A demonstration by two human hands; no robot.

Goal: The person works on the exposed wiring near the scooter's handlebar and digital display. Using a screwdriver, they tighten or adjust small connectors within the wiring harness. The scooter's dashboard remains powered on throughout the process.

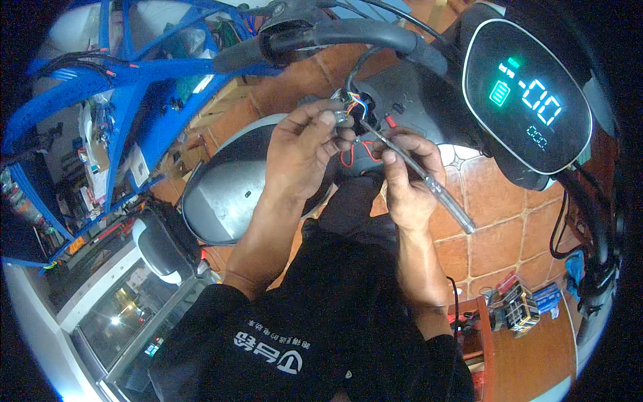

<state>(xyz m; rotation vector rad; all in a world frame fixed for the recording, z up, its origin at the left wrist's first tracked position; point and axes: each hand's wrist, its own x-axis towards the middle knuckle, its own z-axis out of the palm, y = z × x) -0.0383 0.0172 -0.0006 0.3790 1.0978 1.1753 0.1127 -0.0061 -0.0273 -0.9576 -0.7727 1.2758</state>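
Observation:
My left hand (301, 151) pinches a small connector with coloured wires (349, 106) that comes out of an opening below a scooter's black handlebar (348, 33). My right hand (408, 181) grips a screwdriver (429, 181) with a clear handle, its thin metal shaft pointing up-left into the wire bundle. Red wire loops (348, 157) hang between the two hands. A lit oval display panel (526, 94) sits to the right of the handlebar.
A grey scooter body panel (228, 187) lies under my left forearm. Blue metal frames (127, 87) and cluttered shelves stand at left. Orange floor tiles (495, 234) show at right, with small boxes and tools (522, 305) at lower right. A glass counter (127, 315) is at lower left.

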